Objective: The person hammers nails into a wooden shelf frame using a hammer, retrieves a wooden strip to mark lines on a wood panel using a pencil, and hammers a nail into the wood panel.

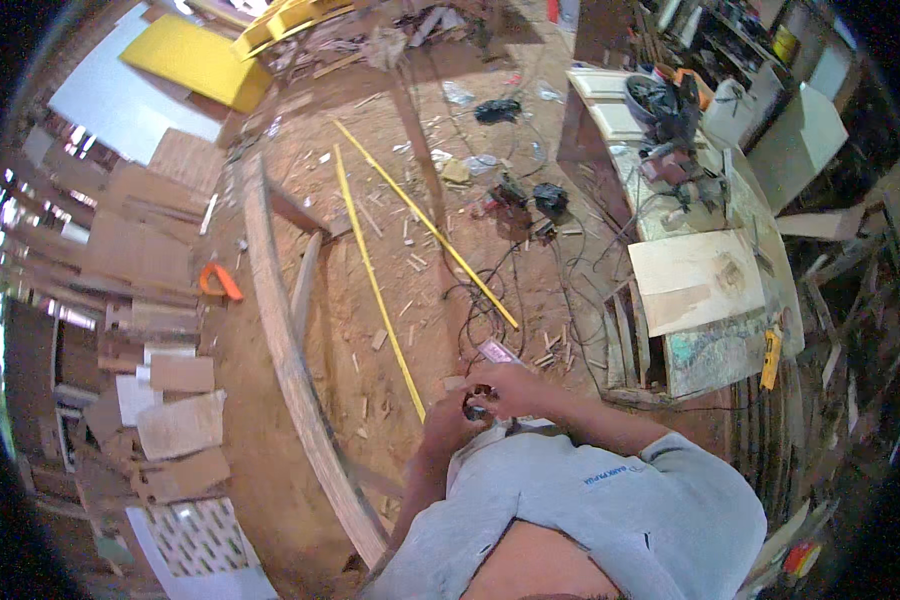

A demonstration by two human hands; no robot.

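Note:
My left hand (448, 424) and my right hand (506, 388) meet close in front of my body, their fingers curled. Between them shows a small dark, roundish thing (478, 406) with a metallic glint; its kind I cannot make out. Just beyond my right fingers is a small flat pink-and-white packet (497, 352); whether I hold it or it lies farther down, I cannot tell. Two long yellow strips (370, 265) lie on the dirt floor ahead, the nearer end of one passing close by my left hand.
A long wooden beam (288, 350) stretches along my left. To the right stands a cluttered workbench (710, 350) with a wooden board (700, 280) and a yellow level (771, 358). Black cables (490, 300) and wood scraps litter the floor. An orange-handled saw (220, 281) is at left.

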